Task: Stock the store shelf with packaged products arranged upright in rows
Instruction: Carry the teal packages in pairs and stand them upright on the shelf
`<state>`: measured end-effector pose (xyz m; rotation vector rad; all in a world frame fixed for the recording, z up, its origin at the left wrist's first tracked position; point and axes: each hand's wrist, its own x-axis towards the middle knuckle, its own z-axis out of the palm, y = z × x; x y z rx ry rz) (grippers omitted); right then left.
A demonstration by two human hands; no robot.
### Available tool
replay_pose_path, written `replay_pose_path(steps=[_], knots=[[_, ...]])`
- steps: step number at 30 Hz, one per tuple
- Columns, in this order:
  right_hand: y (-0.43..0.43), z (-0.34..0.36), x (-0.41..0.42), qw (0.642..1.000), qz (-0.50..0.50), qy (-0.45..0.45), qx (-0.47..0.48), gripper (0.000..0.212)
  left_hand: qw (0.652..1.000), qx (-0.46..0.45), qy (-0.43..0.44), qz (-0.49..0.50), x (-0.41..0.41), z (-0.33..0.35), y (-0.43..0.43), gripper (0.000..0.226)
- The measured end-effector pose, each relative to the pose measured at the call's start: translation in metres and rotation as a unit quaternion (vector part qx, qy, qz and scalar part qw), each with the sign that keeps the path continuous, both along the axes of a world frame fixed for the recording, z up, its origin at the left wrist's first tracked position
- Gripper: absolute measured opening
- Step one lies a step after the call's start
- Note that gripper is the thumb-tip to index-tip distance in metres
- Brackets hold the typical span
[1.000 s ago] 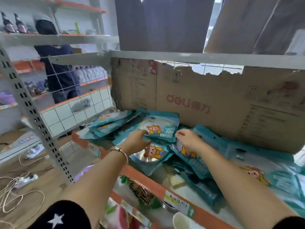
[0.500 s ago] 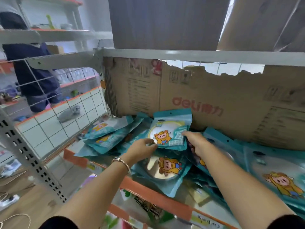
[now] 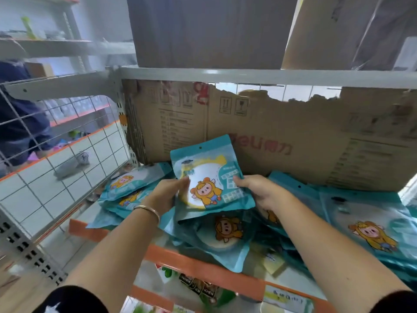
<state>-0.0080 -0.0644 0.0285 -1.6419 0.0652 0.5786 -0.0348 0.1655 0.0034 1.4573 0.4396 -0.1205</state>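
One teal pouch (image 3: 209, 177) was held up with both hands above the shelf (image 3: 203, 269), near its middle and just in front of the cardboard sheet (image 3: 293, 141) that was set there as a back wall. The left hand (image 3: 168, 195) was closed on the left edge of the pouch, and the right hand (image 3: 257, 190) was clamped on the right edge. With this grip on two sides the soft pouch was held almost upright with its printed face forward, probably so that it could be stood against the cardboard to begin a row. The other pouches (image 3: 225, 236) were lying flat and overlapped in a heap under it and at both sides, so most of the task seemed not yet done.
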Motion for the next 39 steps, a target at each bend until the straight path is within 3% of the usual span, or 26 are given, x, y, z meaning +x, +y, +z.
replay_pose_path(steps=[3,5,8,13,16,19,23,25,31,32,33,36,39], knots=[[-0.001,-0.003,-0.005,0.993,0.055,-0.01,-0.103,0.033,0.998,-0.06,0.012,0.001,-0.001,-0.004,0.008,0.031],[0.001,-0.004,-0.005,0.981,0.087,-0.017,-0.171,0.028,0.998,-0.056,0.032,0.005,-0.007,-0.01,0.014,0.027],[0.006,-0.008,-0.001,0.965,0.102,-0.027,-0.241,0.042,0.997,-0.057,0.046,0.021,-0.013,-0.022,0.022,0.019],[0.015,-0.016,0.0,0.889,0.183,-0.081,-0.411,0.057,0.998,-0.039,0.029,0.033,-0.014,-0.026,0.02,0.015],[0.016,-0.014,0.0,0.864,0.213,-0.084,-0.449,0.061,0.998,-0.041,0.014,0.038,-0.017,-0.028,0.02,0.013],[0.018,-0.009,-0.005,0.842,0.226,-0.074,-0.484,0.057,0.998,-0.049,-0.008,0.033,-0.021,-0.031,0.019,0.011],[0.021,-0.009,-0.012,0.812,0.254,-0.085,-0.519,0.03,0.997,-0.052,-0.044,0.026,-0.027,-0.034,0.018,0.018],[0.02,-0.006,-0.014,0.82,0.254,-0.077,-0.508,0.02,0.996,-0.059,-0.059,0.029,-0.031,-0.035,0.018,0.025],[0.017,0.009,-0.013,0.921,0.117,-0.069,-0.366,0.011,0.99,-0.117,-0.073,0.033,-0.034,-0.019,0.025,0.019],[0.016,0.011,-0.014,0.938,0.083,-0.072,-0.329,0.022,0.99,-0.108,-0.077,0.036,-0.034,-0.016,0.027,0.02],[0.016,0.011,-0.012,0.951,0.032,-0.07,-0.299,0.057,0.99,-0.104,-0.086,0.039,-0.033,-0.013,0.029,0.021],[0.009,0.014,-0.013,0.972,-0.094,-0.098,-0.194,0.046,0.99,-0.088,-0.107,0.038,-0.032,-0.01,0.037,0.024],[0.0,0.017,-0.016,0.968,-0.159,-0.154,-0.118,0.018,0.986,-0.092,-0.136,0.032,-0.031,-0.004,0.038,0.017]])
